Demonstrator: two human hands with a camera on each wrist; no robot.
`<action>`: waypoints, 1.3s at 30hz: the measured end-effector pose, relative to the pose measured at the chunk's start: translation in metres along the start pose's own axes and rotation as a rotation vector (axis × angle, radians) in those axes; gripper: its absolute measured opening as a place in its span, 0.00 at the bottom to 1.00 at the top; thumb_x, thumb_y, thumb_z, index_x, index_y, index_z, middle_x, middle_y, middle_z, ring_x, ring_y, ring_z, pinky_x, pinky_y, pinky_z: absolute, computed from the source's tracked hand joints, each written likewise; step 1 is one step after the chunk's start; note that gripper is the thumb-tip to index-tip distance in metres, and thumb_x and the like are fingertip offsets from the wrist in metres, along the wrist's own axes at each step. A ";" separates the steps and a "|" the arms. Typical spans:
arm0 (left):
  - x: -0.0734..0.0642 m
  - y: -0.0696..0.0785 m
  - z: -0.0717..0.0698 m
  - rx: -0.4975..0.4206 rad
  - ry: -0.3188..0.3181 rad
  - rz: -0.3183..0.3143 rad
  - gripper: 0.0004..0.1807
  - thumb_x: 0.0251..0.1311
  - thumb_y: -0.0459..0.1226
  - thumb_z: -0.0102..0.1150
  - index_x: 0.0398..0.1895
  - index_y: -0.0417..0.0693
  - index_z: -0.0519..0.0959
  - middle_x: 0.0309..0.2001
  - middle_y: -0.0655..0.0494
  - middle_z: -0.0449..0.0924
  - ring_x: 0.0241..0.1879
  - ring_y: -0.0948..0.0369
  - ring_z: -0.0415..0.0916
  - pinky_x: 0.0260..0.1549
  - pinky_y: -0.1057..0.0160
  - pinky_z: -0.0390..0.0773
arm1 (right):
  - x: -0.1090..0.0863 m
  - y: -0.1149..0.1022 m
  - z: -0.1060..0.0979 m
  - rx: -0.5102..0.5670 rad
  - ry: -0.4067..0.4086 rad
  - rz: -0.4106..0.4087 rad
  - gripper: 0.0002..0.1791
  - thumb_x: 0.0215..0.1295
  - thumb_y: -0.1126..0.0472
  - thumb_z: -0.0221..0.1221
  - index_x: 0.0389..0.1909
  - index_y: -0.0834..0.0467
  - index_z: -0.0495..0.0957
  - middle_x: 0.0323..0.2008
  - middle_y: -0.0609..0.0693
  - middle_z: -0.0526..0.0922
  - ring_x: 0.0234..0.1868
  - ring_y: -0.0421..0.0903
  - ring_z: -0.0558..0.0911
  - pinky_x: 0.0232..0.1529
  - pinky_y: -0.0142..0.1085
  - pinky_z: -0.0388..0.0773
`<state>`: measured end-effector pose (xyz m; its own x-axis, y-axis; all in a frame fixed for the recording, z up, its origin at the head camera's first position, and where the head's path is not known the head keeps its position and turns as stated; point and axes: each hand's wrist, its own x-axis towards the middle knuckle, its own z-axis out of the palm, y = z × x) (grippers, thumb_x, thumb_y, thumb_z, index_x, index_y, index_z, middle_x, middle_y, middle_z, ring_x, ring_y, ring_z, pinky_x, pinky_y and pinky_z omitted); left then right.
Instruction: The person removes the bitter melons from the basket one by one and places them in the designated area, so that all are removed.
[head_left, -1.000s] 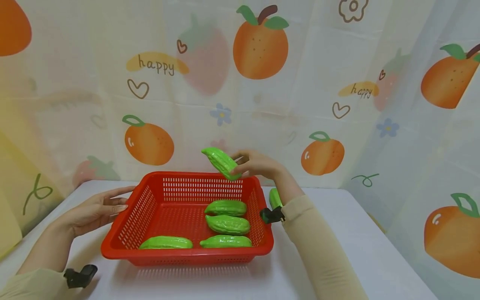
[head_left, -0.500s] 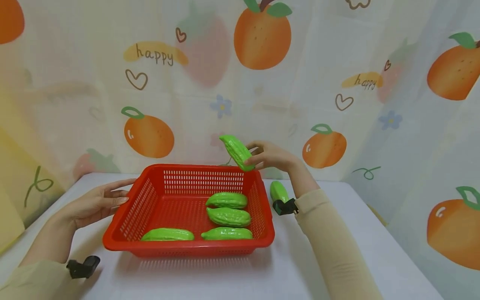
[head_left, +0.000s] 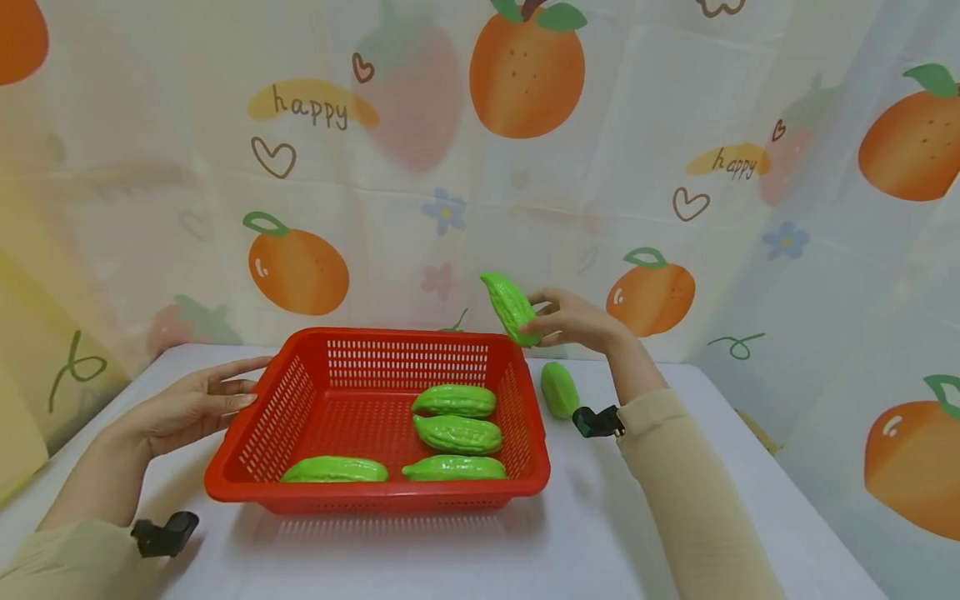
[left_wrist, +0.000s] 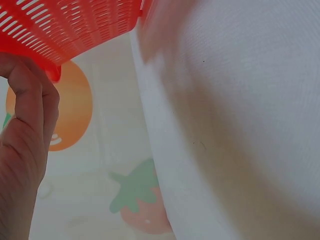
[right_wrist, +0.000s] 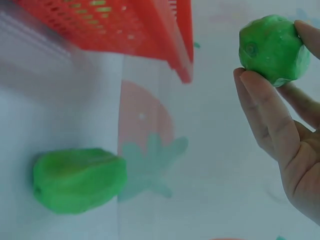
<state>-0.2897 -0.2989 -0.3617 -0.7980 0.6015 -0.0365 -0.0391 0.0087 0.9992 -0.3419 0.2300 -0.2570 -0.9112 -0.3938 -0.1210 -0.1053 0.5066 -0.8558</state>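
Observation:
Above the right rim of a red basket (head_left: pixel 375 490), my right hand (head_left: pixel 573 321) pinches a green bitter melon (head_left: pixel 510 308) between thumb and fingers. The melon is tilted, its pointed end up and to the left. In the right wrist view its blunt end faces the camera. My left hand (head_left: pixel 191 407) touches the basket's left rim with loosely extended fingers; the left wrist view shows these fingers (left_wrist: pixel 30 95) under the rim. Several bitter melons lie in the basket, among them one at the front left (head_left: pixel 335 469) and others stacked in rows along the right side.
Another bitter melon (head_left: pixel 560 390) lies on the white table (head_left: pixel 592 517), just right of the basket. A fruit-printed curtain (head_left: pixel 525 225) hangs behind the table. Black wrist cameras sit on both sleeves.
My right hand has carried the bitter melon rightward, from over the basket's back to above its right rim. The left hand has stayed at the left rim. The head view has tilted slightly down.

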 end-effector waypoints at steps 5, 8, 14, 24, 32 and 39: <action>0.000 0.001 0.000 0.014 0.011 -0.016 0.26 0.74 0.30 0.42 0.66 0.69 0.66 0.51 0.61 0.83 0.48 0.64 0.82 0.49 0.62 0.85 | -0.008 0.009 -0.008 -0.014 0.018 0.041 0.35 0.65 0.59 0.61 0.70 0.60 0.60 0.57 0.59 0.73 0.51 0.48 0.80 0.61 0.46 0.79; -0.001 0.001 0.001 0.019 0.013 -0.019 0.26 0.74 0.30 0.43 0.65 0.70 0.67 0.51 0.62 0.83 0.48 0.64 0.82 0.49 0.62 0.85 | -0.011 0.018 -0.014 -0.021 0.030 0.071 0.36 0.65 0.58 0.61 0.71 0.60 0.59 0.58 0.59 0.73 0.51 0.48 0.81 0.61 0.45 0.79; -0.002 0.000 0.001 -0.001 0.007 -0.015 0.26 0.73 0.29 0.43 0.65 0.70 0.68 0.49 0.62 0.82 0.47 0.65 0.81 0.48 0.64 0.85 | -0.018 0.034 -0.024 0.000 0.049 0.125 0.36 0.65 0.58 0.62 0.71 0.62 0.59 0.59 0.60 0.72 0.46 0.44 0.82 0.58 0.41 0.81; -0.001 0.001 0.001 0.020 0.013 -0.027 0.26 0.74 0.30 0.43 0.66 0.69 0.66 0.52 0.62 0.82 0.49 0.64 0.82 0.50 0.62 0.84 | -0.029 0.056 -0.034 0.003 0.076 0.212 0.37 0.65 0.57 0.62 0.71 0.62 0.59 0.46 0.52 0.81 0.41 0.41 0.84 0.53 0.35 0.83; 0.000 0.002 0.003 0.052 0.028 -0.023 0.26 0.73 0.30 0.44 0.67 0.68 0.66 0.50 0.62 0.82 0.48 0.65 0.81 0.49 0.63 0.84 | -0.037 0.079 -0.037 0.014 0.073 0.252 0.40 0.65 0.55 0.62 0.72 0.66 0.56 0.52 0.56 0.78 0.42 0.40 0.84 0.54 0.36 0.83; -0.002 0.002 0.002 0.049 0.034 -0.027 0.26 0.73 0.30 0.44 0.67 0.68 0.66 0.50 0.62 0.82 0.48 0.65 0.81 0.49 0.63 0.84 | -0.041 0.096 -0.036 0.031 0.052 0.257 0.41 0.67 0.55 0.60 0.72 0.70 0.53 0.56 0.60 0.74 0.43 0.41 0.84 0.54 0.35 0.83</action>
<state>-0.2869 -0.2982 -0.3599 -0.8171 0.5730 -0.0627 -0.0318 0.0638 0.9975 -0.3289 0.3226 -0.3157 -0.9257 -0.2153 -0.3110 0.1434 0.5612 -0.8152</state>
